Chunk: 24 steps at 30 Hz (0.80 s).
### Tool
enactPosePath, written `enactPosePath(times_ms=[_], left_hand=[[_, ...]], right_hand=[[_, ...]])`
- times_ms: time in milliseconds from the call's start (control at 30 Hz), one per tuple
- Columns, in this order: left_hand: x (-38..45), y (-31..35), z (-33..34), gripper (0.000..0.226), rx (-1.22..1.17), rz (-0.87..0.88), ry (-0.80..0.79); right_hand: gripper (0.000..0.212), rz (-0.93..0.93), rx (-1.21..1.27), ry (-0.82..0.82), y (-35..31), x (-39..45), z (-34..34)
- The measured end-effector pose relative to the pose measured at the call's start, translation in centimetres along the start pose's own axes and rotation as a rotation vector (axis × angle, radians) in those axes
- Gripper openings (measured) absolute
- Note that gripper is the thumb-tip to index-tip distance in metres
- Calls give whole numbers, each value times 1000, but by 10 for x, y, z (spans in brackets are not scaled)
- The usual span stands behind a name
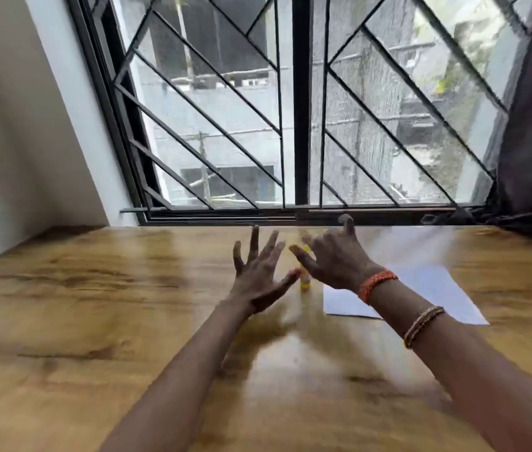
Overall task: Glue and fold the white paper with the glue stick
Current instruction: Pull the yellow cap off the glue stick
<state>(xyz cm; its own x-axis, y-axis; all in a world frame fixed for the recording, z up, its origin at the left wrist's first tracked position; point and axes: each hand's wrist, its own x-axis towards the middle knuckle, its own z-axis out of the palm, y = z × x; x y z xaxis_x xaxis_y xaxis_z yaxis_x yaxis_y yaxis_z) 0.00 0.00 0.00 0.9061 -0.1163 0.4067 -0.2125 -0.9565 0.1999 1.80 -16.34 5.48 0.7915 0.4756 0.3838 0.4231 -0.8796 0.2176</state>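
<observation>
Glue stick (304, 282) stood upright on the wooden table (95, 305), between our spread, empty left hand (258, 272) and right hand (336, 259), left thumb nearest; white paper (437, 291) lay flat just right of it.

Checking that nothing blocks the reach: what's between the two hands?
In the head view, the glue stick stands upright between the left hand and right hand, neither holding it.

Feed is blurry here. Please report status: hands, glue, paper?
Left hand open, right hand open, both empty. Glue upright between them. Paper flat, unfolded. Nothing blocking.
</observation>
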Motion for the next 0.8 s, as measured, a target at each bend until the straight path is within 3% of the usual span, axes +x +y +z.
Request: enactPosePath(times_ms=[100,200,333,400,533,800], left_hand=[[-10,6,6,67,-36,7,-58],[-21,22,5,48,-168,-8,-14],[-34,36,-5,30,-285,-28,251],[-39,39,-10,28,-305,14,385],[-40,34,-11,26,-177,113,436],[-8,14,-11,21,-163,112,218]], right_hand=[[45,-82,-13,49,-13,-17,5],[25,-44,34,148,-31,-34,0],[10,93,367,320,-45,-44,-3],[16,118,463,395,-47,-43,0],[21,95,518,474,-45,-46,12],[17,104,541,534,-39,-25,39]])
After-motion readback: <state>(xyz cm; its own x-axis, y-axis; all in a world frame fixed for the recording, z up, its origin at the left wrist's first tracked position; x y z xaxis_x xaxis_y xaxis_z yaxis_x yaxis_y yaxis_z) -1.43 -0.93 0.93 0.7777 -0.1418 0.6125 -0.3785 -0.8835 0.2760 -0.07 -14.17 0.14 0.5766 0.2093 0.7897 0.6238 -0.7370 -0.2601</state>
